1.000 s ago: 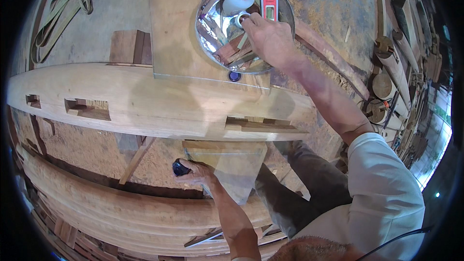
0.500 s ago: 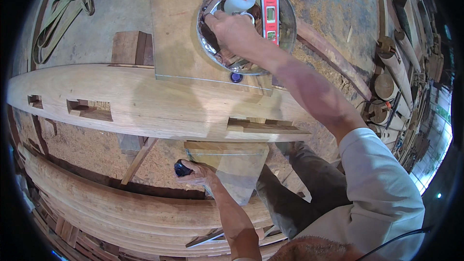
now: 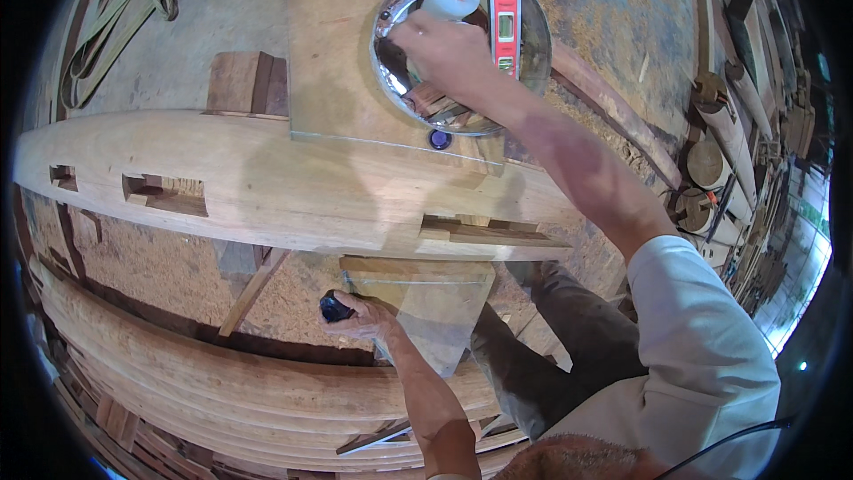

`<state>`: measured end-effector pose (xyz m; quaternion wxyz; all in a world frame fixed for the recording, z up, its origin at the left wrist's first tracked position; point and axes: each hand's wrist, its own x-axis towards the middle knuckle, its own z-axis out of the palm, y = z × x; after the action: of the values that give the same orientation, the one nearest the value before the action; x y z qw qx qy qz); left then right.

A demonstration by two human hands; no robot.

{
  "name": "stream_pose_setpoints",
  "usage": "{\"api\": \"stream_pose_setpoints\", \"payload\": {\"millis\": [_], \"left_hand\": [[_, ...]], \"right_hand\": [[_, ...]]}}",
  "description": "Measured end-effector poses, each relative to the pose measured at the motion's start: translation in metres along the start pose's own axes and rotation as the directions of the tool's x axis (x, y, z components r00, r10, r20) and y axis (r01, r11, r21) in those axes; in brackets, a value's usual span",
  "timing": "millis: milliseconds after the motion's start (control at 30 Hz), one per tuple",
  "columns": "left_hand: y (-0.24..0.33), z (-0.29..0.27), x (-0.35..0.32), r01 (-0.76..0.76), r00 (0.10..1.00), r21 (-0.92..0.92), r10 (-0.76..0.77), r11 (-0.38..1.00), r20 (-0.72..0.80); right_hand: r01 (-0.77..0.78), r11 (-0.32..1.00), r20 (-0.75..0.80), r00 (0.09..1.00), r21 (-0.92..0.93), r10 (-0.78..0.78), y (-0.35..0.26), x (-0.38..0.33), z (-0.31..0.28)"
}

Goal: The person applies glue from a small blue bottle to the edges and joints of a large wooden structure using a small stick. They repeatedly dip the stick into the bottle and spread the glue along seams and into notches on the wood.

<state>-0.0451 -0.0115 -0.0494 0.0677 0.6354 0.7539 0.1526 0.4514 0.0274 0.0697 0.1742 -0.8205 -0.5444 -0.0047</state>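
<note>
Right hand [image 3: 444, 46] has moved across the bowl [image 3: 534, 31] to its left side since a second ago

Its fingers are curled, whether on anything I cannot tell; the left hand [image 3: 364, 317] grasps a dark object [image 3: 334, 307] this side of the wood beam [image 3: 320, 182], perhaps to leave the right room. The bowl's wall seems to corral bottle [image 3: 450, 2] and scraps [image 3: 433, 103], while the red level [image 3: 506, 5] overhangs the rim, likely too long to lie flat

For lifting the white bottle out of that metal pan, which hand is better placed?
Probably the right. The right hand is over the metal pan, close beside the white bottle, though whether it's empty is unclear. The left hand is across the long wooden beam, holding a small dark object.
</note>
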Motion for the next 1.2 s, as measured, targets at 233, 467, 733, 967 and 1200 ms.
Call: {"api": "stream_pose_setpoints", "payload": {"millis": [233, 467, 733, 967, 1200], "left_hand": [[0.015, -0.010, 0.001, 0.052, 0.998, -0.028, -0.052, 0.998, 0.022], [0.063, -0.029, 0.004, 0.328, 0.936, -0.091, -0.310, 0.940, 0.163], [0.047, -0.020, -0.002, 0.223, 0.973, -0.148, -0.212, 0.963, 0.087], [0.084, -0.029, 0.011, 0.163, 0.986, -0.287, -0.162, 0.944, 0.030], [0.076, -0.046, 0.009, 0.172, 0.985, -0.277, -0.160, 0.945, 0.067]], "right_hand": [[-0.402, -0.006, 0.270, 0.602, 0.916, 0.752, -0.018, -0.017, -0.056], [-0.275, -0.327, 0.427, 0.560, 0.904, 0.710, -0.014, -0.035, -0.068], [-0.352, 0.107, 0.124, 0.575, 0.930, 0.808, -0.005, -0.041, -0.062], [-0.346, 0.041, 0.200, 0.632, 0.937, 0.749, -0.036, -0.069, -0.083], [-0.529, 0.189, 0.393, 0.785, 0.827, 0.480, -0.128, -0.126, -0.062]]}}
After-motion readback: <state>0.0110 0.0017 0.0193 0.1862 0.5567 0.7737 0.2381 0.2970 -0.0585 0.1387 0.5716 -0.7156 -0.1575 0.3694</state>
